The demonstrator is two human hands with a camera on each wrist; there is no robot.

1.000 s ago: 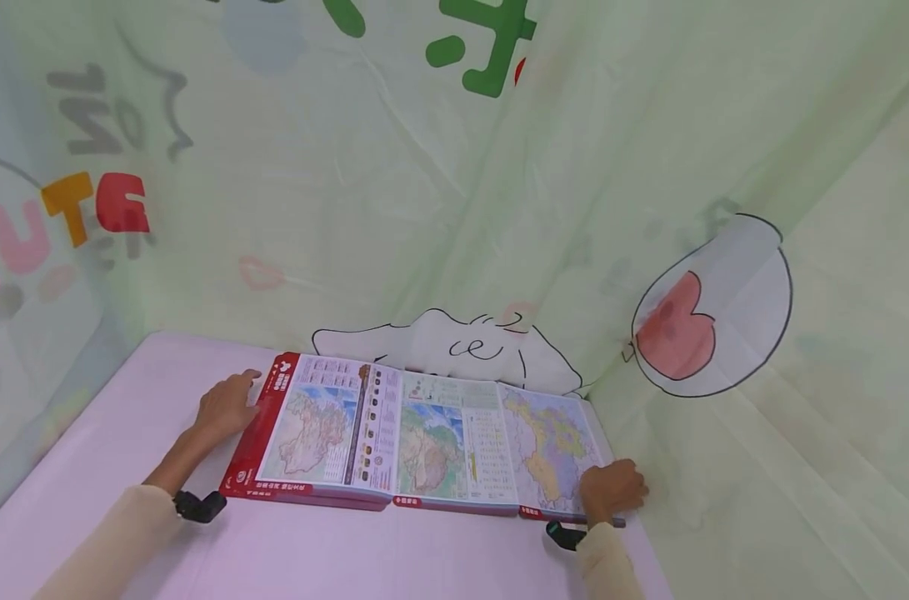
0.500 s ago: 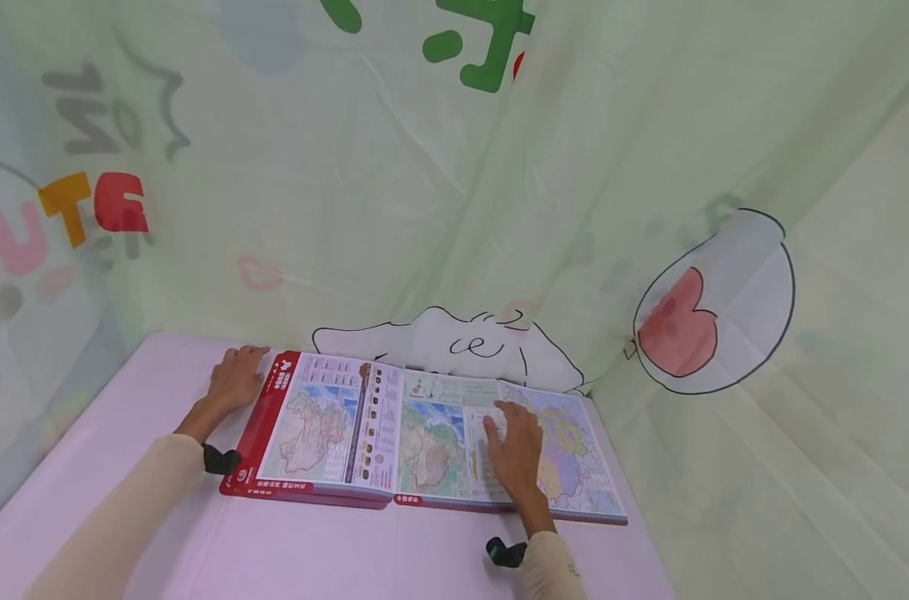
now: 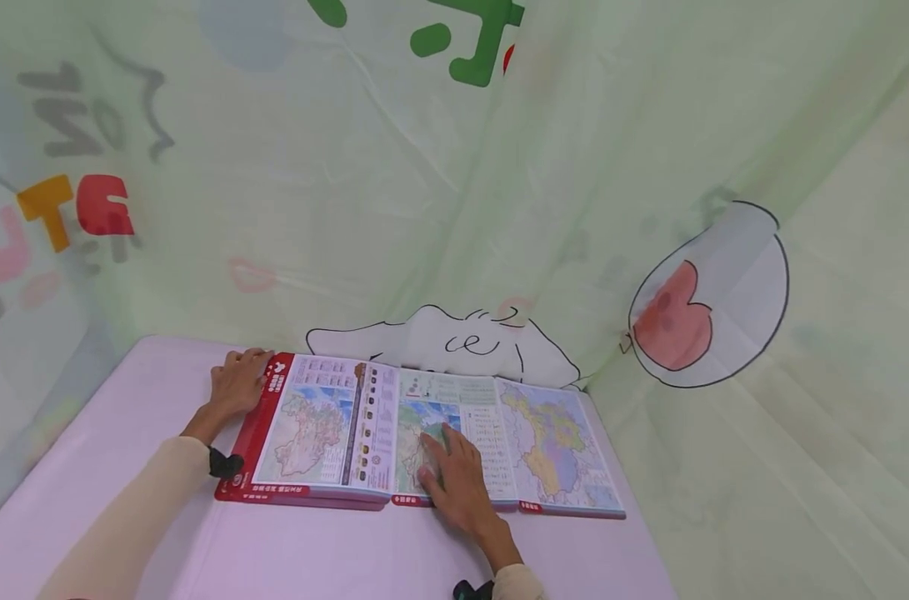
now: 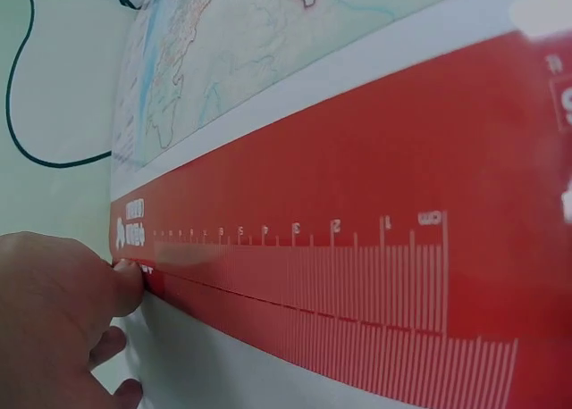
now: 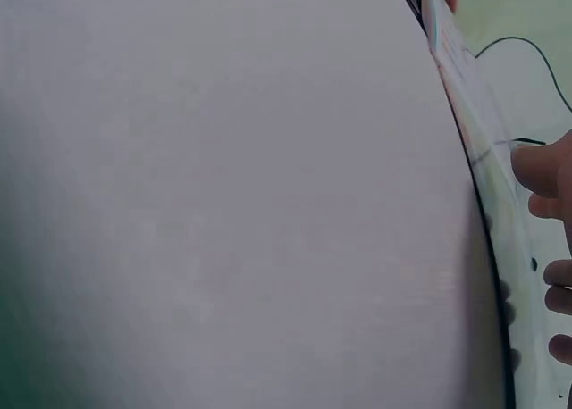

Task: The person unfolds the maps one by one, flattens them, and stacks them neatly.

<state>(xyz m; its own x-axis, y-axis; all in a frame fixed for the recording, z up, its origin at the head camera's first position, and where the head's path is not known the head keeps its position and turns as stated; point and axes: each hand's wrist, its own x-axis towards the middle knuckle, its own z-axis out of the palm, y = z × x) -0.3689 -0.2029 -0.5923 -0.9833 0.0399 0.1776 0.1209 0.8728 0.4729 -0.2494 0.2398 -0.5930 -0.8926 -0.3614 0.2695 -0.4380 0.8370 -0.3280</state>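
Note:
A fold-out map (image 3: 551,442) lies spread in three panels, with a red strip (image 3: 254,442) down its left edge. My left hand (image 3: 237,385) rests at the strip's far left corner. In the left wrist view, the thumb (image 4: 127,284) touches the border of the strip, which bears a printed ruler (image 4: 295,257), and the other fingers lie below it. My right hand (image 3: 460,483) is over the middle panel, fingers loosely spread. From the right wrist view, the fingers (image 5: 541,168) show above the map's surface, beyond its front edge (image 5: 474,168).
The map lies on a pale pink table (image 3: 304,558). A light green curtain (image 3: 394,208) printed with letters and drawings hangs right behind the table and along its right side. Dark wrist devices (image 3: 225,462) sit on both wrists.
My right hand has left the map's right front corner and moved left across the right panel to the middle one. The left hand has settled closer against the red strip.

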